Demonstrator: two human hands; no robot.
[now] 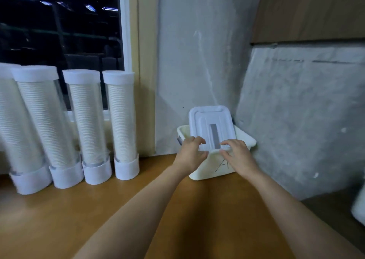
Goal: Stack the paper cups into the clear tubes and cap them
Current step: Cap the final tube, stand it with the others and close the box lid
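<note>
Clear tubes [87,120], four of them, are standing in a row on the wooden table [98,209] at the left, just in front of the dark window [59,31]. Their long axes are running up and down. The two on the right are sitting close to upright, while the two on the left are leaning with their tops tipping leftward in this wide view. Each one is showing a tight, ribbed white stack of cups [49,120] filling almost its whole length, and each is wearing white caps [118,77] at both top and bottom. Over to the right, well apart from that row, both bare arms are reaching out to a white bin [209,169] that is sitting against the grey wall [197,61], with a pencilled letter showing on its front. Its lid [211,118] is tilting, far edge up and near edge down at the bin's front rim, with a grey strip running down its middle. The left hand [190,154] is pinching the lid's near left edge, fingers curling over the top and thumb underneath. The right hand [240,156] is doing the same on the near right side, though motion blur is softening the fingertips. A grey slab [296,120] is leaning just beside the bin on the right, and a blurred white shape [359,205] is poking in at the right edge.
</note>
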